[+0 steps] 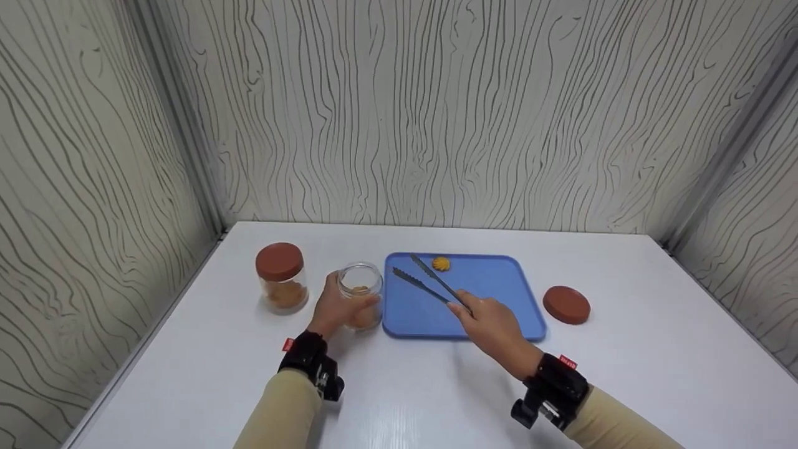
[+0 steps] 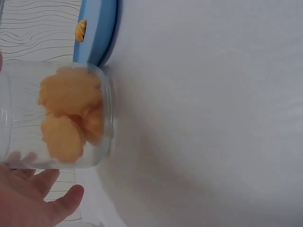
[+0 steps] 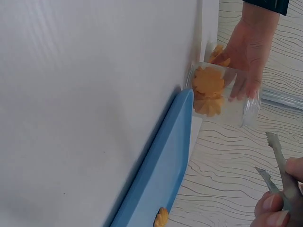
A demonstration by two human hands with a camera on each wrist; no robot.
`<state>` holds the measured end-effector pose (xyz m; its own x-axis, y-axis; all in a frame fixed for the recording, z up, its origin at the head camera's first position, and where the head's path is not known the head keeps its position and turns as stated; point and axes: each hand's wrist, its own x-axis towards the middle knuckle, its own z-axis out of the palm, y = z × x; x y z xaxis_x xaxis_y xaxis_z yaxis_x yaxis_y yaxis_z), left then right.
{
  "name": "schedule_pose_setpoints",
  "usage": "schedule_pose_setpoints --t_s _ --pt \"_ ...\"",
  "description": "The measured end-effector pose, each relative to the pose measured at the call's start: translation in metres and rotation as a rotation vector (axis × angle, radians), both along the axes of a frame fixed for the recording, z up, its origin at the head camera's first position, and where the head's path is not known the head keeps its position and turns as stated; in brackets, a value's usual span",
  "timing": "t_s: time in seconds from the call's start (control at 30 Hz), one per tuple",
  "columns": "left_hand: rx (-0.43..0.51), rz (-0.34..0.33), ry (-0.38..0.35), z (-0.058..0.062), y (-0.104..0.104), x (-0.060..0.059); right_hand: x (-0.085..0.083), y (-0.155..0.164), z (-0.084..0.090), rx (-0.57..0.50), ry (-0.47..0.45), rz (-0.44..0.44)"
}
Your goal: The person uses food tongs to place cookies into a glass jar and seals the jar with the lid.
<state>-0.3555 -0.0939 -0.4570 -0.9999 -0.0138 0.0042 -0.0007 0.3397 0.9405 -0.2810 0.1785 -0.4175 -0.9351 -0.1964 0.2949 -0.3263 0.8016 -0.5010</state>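
Observation:
My left hand (image 1: 340, 305) grips a clear open jar (image 1: 369, 282) that stands on the table, left of a blue tray (image 1: 492, 293). Several golden cookies (image 2: 71, 92) lie at the bottom of this jar. Metal tongs (image 1: 424, 284) are held in my right hand (image 1: 495, 324) over the tray, their serrated arms spread apart with nothing between the tips. One small swirled cookie (image 1: 441, 264) rests near the tray's far edge, just beyond the tongs. In the right wrist view, the tongs (image 3: 279, 161) show between thumb and fingers.
To the left stands a second jar (image 1: 285, 293) with cookies inside and a brown lid (image 1: 279, 261) on it. Another brown lid (image 1: 567, 304) lies on the white table (image 1: 399, 393) right of the tray. Wood-patterned panels (image 1: 399, 112) enclose the back and sides.

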Motion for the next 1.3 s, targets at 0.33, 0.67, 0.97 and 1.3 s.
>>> schedule_pose_setpoints --t_s 0.33,0.67,0.97,1.3 --pt "-0.023 -0.013 -0.016 0.003 -0.001 0.001 -0.005 0.016 -0.013 0.020 -0.005 -0.064" --pt "-0.002 -0.004 -0.035 0.000 0.001 -0.002 -0.025 0.036 -0.028 0.073 -0.100 -0.145" --pt "-0.001 -0.005 -0.051 0.001 -0.001 -0.001 -0.039 0.042 -0.035 0.149 -0.185 -0.214" --pt "-0.020 -0.022 -0.049 0.005 -0.002 0.000 -0.050 0.040 -0.035 0.235 -0.201 -0.263"
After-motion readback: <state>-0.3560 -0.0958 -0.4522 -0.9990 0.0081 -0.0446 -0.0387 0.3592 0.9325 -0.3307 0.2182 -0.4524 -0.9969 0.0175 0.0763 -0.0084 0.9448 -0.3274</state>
